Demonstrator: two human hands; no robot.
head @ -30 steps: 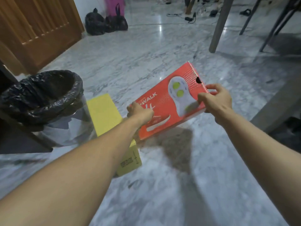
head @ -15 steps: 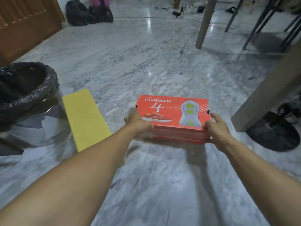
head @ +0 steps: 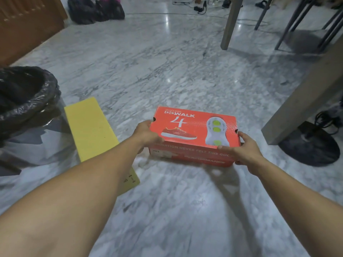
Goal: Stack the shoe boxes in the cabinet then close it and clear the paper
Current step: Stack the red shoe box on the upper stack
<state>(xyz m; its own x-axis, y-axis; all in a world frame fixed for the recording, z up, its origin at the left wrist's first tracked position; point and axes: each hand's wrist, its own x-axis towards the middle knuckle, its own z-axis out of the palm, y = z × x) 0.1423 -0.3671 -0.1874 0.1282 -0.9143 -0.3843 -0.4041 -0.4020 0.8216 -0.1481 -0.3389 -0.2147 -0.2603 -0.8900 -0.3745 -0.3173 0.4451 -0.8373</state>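
A red shoe box (head: pixel 193 132) with a shoe picture on its lid is level, low over the marble floor, its shadow just beneath it. My left hand (head: pixel 146 135) grips its left end and my right hand (head: pixel 245 151) grips its right front corner. A yellow shoe box (head: pixel 91 128) lies on the floor to the left, partly hidden by my left forearm. No cabinet interior or paper is in view.
A bin lined with a black bag (head: pixel 26 101) stands at the left edge. A wooden door (head: pixel 27 28) is at the back left with dark bags (head: pixel 94 10) beside it. A grey table leg (head: pixel 306 97), a black fan base (head: pixel 311 145) and chair legs (head: pixel 297 25) are on the right.
The red box was tilted up on one edge a second ago; both hands have turned it flat and brought it lower and closer to me.
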